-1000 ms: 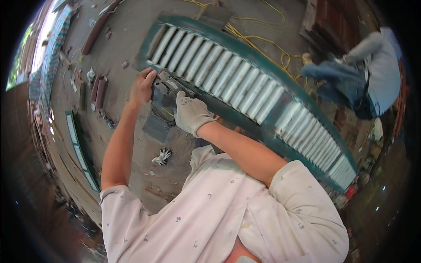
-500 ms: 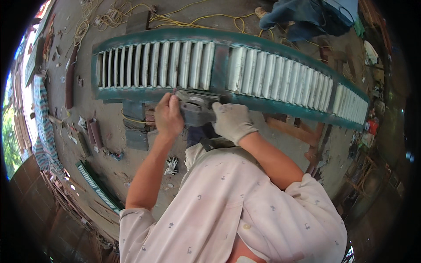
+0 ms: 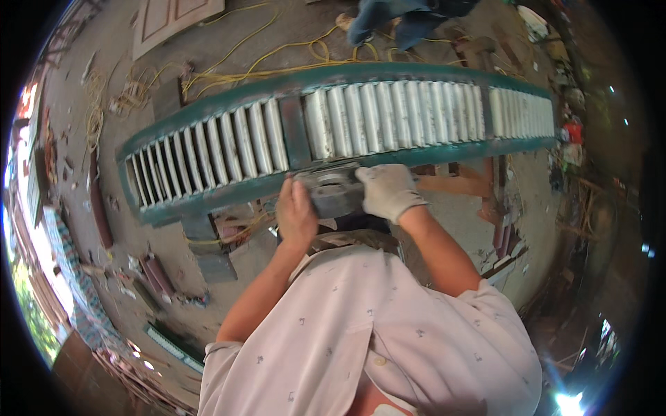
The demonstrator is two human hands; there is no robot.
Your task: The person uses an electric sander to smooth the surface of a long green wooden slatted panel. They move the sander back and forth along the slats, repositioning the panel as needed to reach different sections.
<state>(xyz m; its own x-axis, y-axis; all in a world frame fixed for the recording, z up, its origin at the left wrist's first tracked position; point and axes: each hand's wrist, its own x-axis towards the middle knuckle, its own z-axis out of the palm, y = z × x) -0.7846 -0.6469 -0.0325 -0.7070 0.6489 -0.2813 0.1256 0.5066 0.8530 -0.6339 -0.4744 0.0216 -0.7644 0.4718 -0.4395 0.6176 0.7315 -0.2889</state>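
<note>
A long green louvered shutter panel [image 3: 296,133] with pale slats lies across the scene in front of me. At its near edge, just right of the first crossbar, sits a grey power tool [image 3: 331,193] that looks like a belt sander. My left hand [image 3: 297,213] is bare and wraps round the tool's left end. My right hand [image 3: 390,192], in a whitish work glove, grips its right end. The tool's underside is hidden, and I cannot tell how firmly it meets the frame.
Yellow cords [image 3: 277,52] snake over the floor behind the panel, near another person's blue-trousered legs [image 3: 392,19]. A wooden panel door [image 3: 173,24] lies at the far left. Under the shutter are wooden supports [image 3: 451,186]. A smaller green louvered piece [image 3: 173,347] rests lower left.
My view has turned, so the shutter now slants differently and appears shifted left. Both hands and the sander have moved right along the near edge, past the first crossbar's left side.
</note>
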